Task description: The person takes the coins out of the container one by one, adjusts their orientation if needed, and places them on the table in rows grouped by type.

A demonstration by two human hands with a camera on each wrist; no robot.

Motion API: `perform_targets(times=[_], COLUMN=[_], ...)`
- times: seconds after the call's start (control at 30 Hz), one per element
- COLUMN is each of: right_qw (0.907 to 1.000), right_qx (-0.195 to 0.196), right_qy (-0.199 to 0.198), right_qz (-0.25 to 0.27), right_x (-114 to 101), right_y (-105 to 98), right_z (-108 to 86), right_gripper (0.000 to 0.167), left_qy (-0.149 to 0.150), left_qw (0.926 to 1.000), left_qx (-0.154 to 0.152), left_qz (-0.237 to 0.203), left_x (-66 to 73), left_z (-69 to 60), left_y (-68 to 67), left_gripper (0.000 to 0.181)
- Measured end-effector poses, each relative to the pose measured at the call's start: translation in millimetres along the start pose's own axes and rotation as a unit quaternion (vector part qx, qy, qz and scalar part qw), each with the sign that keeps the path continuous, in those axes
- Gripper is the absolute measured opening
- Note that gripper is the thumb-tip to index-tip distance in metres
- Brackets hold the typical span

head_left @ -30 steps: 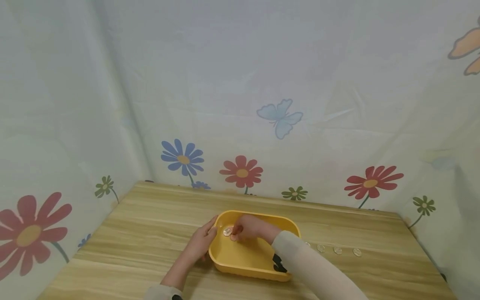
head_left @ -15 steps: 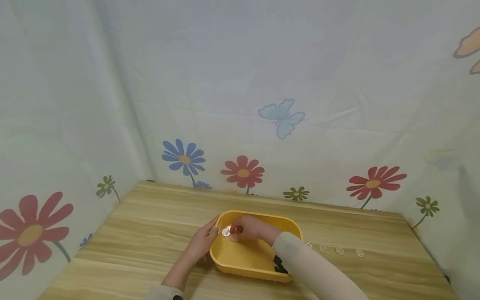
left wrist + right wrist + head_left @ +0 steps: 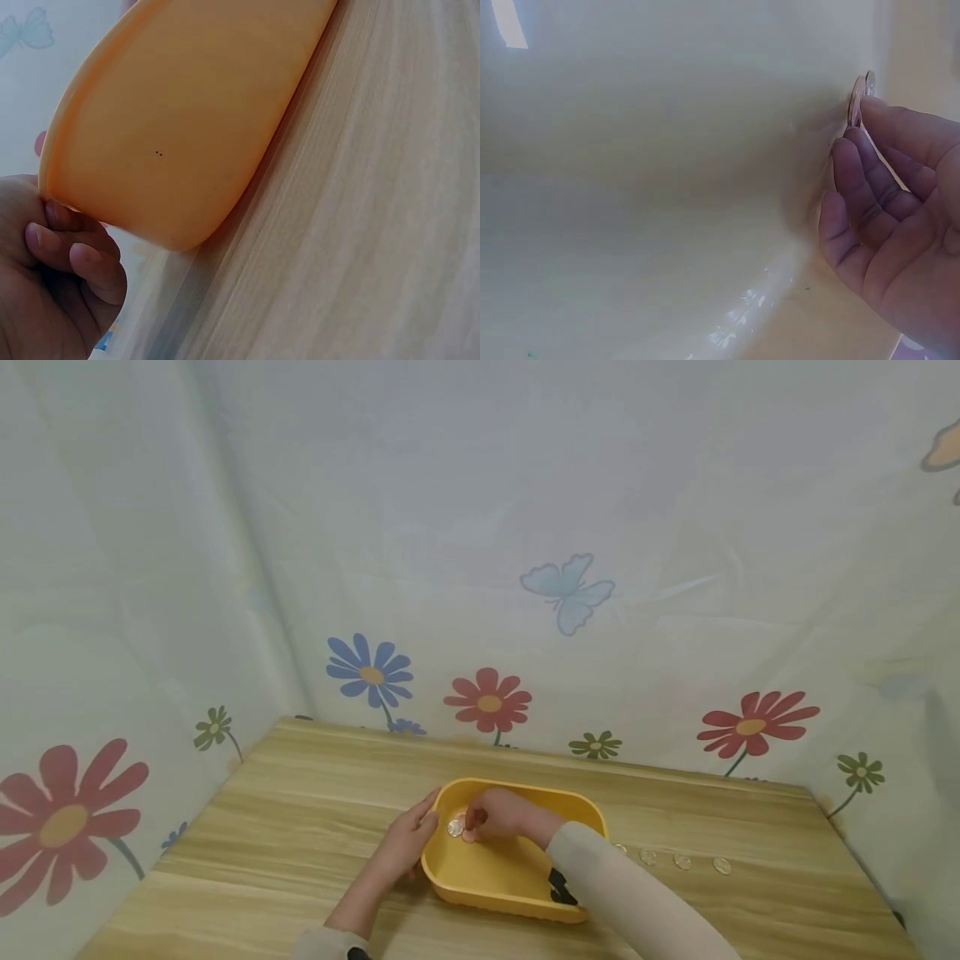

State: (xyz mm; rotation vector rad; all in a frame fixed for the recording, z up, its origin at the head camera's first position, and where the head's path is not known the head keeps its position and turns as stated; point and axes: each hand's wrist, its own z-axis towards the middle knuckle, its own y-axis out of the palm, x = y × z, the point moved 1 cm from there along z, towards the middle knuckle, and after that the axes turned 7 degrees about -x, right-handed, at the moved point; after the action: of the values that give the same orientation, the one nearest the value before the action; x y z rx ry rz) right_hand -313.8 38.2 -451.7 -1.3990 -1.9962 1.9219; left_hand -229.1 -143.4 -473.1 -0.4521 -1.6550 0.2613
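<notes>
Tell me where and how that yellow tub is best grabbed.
Probably take the yellow tub by its left-end rim, coming from outside: the narrow edge stands raised above the table, so it can be pinched there, where the left hand holds on.

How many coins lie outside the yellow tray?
4, in a row right of the tray: one coin partly behind the sleeve, three coins further right. More may be hidden.

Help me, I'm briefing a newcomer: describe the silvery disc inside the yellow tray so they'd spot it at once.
On the wooden table, find the yellow tray gripped by the left hand. Inside its left end, near the right hand, is the silvery disc: bright and pale, unlike the reddish disc beside it.
</notes>
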Motion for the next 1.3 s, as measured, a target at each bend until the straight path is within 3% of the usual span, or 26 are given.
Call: perform_targets(times=[0.3,0.63,0.9,1.3], right_qw=[0.9997,0.9988,0.9993,0.9994], right_qx=[-0.009,-0.043,-0.032,-0.028], right_qy=[0.020,0.004,0.020,-0.005], right_qz=[-0.007,-0.022,0.004,-0.022], right_x=[-2,-9,-7,-7], right_y=[2,-3,0,6], right_z=[4.6,0.2,-2.0,1.6], right_gripper=[0.010,0.016,0.020,0.013], left_qy=[0.005,0.006,0.003,0.014], left_qw=[0.9999,1.0000,1.0000,0.9998], left_qx=[-0.009,-0.008,-0.008,-0.007], left_qz=[-0.001,-0.002,0.000,-0.008], left_x=[-0.3,-0.1,-3.6,-1.6], left_z=[0.3,1.9,1.2,0.4], left_y=[-2.3,-2.1,0.1,0.5], left_gripper=[0.053,0.053,0.053,0.053])
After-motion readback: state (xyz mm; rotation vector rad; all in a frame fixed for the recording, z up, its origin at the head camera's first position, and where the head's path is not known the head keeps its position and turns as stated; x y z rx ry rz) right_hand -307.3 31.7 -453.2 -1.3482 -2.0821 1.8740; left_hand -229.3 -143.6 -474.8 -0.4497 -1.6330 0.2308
